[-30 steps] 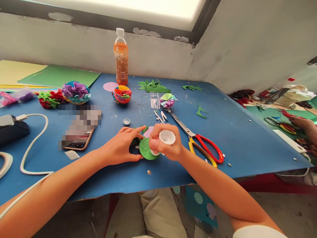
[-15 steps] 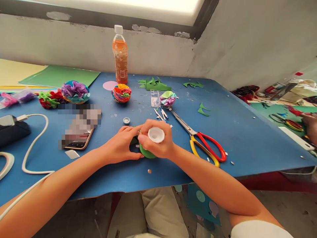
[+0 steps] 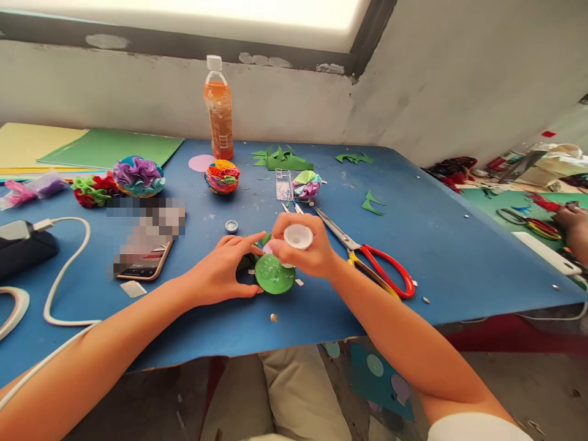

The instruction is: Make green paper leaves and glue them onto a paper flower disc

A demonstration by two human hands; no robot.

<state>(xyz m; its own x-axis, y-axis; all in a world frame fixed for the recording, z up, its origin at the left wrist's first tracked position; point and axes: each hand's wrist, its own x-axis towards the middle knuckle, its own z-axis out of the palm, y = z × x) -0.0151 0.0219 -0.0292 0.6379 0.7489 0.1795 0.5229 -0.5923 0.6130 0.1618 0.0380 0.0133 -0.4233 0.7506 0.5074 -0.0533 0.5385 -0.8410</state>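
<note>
My right hand [image 3: 305,248] is wrapped round a white glue bottle [image 3: 298,236], held upside down so that its hollow base faces me. Just below it lies a round green paper disc [image 3: 274,274] with shiny wet streaks on its face. To the left of the disc, my left hand [image 3: 227,266] rests on the table with thumb and fingers spread in a curve, the thumb tip at the disc's edge. Dark green paper pieces lie partly hidden under its fingers. A small round cap [image 3: 231,226] sits on the table beyond my hands.
Scissors [image 3: 367,254] lie to the right, by a ruffled paper ball [image 3: 307,185]. An orange drink bottle [image 3: 218,110] stands near the wall. At left are a phone [image 3: 149,263], a white cable [image 3: 85,245] and more paper balls [image 3: 138,176]. Another person's hand [image 3: 572,229] is at far right.
My right hand has moved slightly right with the glue bottle, uncovering more of the green disc and its wet streaks. My left hand stays about where it was. The view has shifted slightly.
</note>
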